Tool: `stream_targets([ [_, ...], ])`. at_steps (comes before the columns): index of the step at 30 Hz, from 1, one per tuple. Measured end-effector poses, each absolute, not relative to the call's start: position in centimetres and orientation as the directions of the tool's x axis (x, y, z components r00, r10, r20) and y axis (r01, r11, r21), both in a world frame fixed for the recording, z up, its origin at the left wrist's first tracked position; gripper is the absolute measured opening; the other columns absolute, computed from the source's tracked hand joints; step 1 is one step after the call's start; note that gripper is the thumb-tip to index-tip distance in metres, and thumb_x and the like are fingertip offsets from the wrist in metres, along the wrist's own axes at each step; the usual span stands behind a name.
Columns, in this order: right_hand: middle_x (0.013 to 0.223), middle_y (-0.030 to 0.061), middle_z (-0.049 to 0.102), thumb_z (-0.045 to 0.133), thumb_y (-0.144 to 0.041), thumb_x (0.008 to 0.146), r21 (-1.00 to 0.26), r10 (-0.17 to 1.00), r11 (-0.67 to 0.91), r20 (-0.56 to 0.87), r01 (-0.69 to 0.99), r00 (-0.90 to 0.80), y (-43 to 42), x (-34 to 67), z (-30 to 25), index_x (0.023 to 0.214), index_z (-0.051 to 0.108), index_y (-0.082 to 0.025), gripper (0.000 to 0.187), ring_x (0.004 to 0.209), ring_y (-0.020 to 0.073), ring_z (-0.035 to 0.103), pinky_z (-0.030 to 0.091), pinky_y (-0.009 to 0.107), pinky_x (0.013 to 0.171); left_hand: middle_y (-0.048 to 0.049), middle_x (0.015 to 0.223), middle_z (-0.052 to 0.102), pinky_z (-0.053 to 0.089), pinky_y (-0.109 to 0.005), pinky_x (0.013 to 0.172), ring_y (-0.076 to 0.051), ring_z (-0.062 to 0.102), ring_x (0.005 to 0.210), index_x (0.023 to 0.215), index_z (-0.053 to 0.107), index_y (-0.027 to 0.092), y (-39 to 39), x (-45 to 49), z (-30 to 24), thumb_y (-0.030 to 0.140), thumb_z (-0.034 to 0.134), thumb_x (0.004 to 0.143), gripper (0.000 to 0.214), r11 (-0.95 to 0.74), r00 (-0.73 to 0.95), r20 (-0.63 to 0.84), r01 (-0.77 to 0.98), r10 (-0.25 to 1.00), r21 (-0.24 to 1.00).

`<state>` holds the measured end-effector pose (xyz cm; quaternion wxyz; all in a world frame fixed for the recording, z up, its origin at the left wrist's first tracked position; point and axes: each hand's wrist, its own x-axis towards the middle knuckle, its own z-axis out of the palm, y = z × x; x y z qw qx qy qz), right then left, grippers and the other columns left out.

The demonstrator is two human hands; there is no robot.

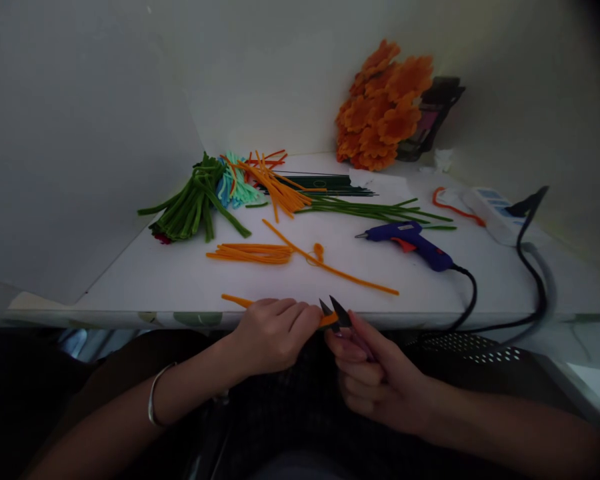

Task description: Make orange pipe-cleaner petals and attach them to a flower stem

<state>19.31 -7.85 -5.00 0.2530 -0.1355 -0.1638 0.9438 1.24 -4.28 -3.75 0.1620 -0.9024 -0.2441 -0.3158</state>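
At the table's front edge, my left hand (280, 333) is closed round orange pipe cleaners (237, 301); one end sticks out to the left and the other at the thumb side. How many it holds is hidden by the fingers. My right hand (375, 373) grips a pair of small scissors (344, 319), blades apart and pointing up, with the orange end between them. Just beyond lie a bundle of orange pipe cleaners (253, 253) and a long single orange stem (350, 272), near a small orange coiled piece (319, 251).
A blue glue gun (410, 239) lies at the right, its black cord (475, 293) looping over the front edge towards a white power strip (495, 213). Green pipe cleaners (185, 210) are heaped at the left. Orange felt-like flowers (380, 113) stand at the back by the wall.
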Motion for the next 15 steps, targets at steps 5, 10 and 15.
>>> stream_targets([
  [5, 0.034, -0.0141, 0.023, 0.057, -0.056, 0.082, -0.385, 0.557, -0.800, -0.192, -0.460, -0.808, -7.8, 19.2, -5.6, 0.060, 0.037, -0.019, 0.047, 0.028, 0.0030, 0.010, 0.016, 0.017, 0.034, 0.0018, 0.054, 0.056, 0.035, -0.027, 0.046, -0.013, 0.054, 0.048, 0.081, 0.049, 0.017, -4.0, 0.9, -3.7, 0.006, 0.036, 0.084, 0.018, -0.824, 0.701, 0.619, 0.547, 0.354, -0.147],
  [10, 0.032, -0.0142, 0.023, 0.058, -0.059, 0.079, -0.402, 0.568, -0.795, -0.228, -0.455, -0.791, -8.0, 19.2, -6.0, 0.059, 0.035, -0.020, 0.049, 0.027, 0.0035, 0.010, 0.016, 0.018, 0.034, 0.0013, 0.055, 0.060, 0.035, -0.027, 0.046, -0.012, 0.055, 0.048, 0.082, 0.052, 0.016, -3.8, 0.7, -3.6, 0.009, 0.036, 0.088, 0.019, -0.813, 0.721, 0.614, 0.542, 0.320, -0.213],
  [15, 0.032, -0.0142, 0.021, 0.057, -0.060, 0.079, -0.409, 0.567, -0.795, -0.238, -0.448, -0.789, -8.3, 19.2, -6.5, 0.060, 0.034, -0.020, 0.050, 0.028, 0.0040, 0.010, 0.015, 0.018, 0.033, 0.0003, 0.058, 0.063, 0.034, -0.027, 0.045, -0.011, 0.055, 0.048, 0.077, 0.054, 0.015, -3.7, 0.7, -3.3, 0.012, 0.039, 0.091, 0.021, -0.792, 0.740, 0.623, 0.528, 0.253, -0.306],
])
